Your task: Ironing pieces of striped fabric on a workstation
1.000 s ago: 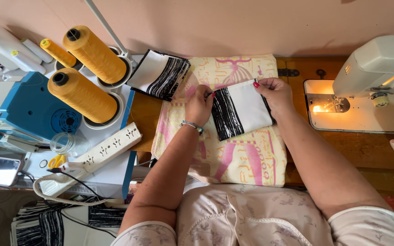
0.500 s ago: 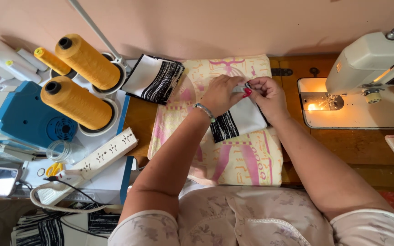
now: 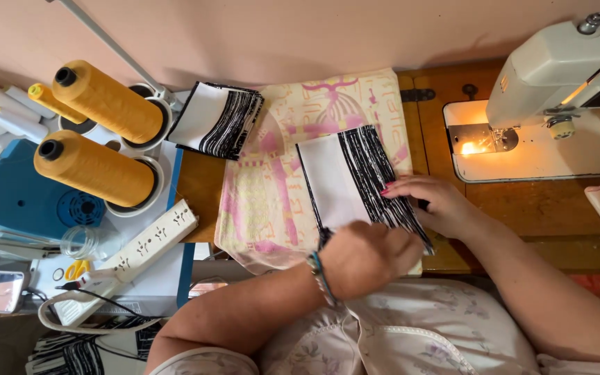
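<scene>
A white cloth piece with black streaked stripes (image 3: pixel 345 177) lies spread on a cream and pink printed fabric (image 3: pixel 272 187) over the wooden table. My left hand (image 3: pixel 369 257) grips the cloth's near edge, fingers curled around it. My right hand (image 3: pixel 432 205) presses flat on the striped right side of the same cloth. A stack of similar striped pieces (image 3: pixel 217 119) rests at the back left of the printed fabric.
A white sewing machine (image 3: pixel 557 90) with its lamp lit stands at the right. Two large yellow thread cones (image 3: pixel 98 139) sit on a blue machine (image 3: pixel 15 201) at the left, beside a white power strip (image 3: pixel 151 239) and yellow scissors (image 3: pixel 74 269).
The cloth, held up between both hands before, now lies unfolded and flat nearer to me. My left hand has dropped to its near edge, my right hand onto its striped side.
</scene>
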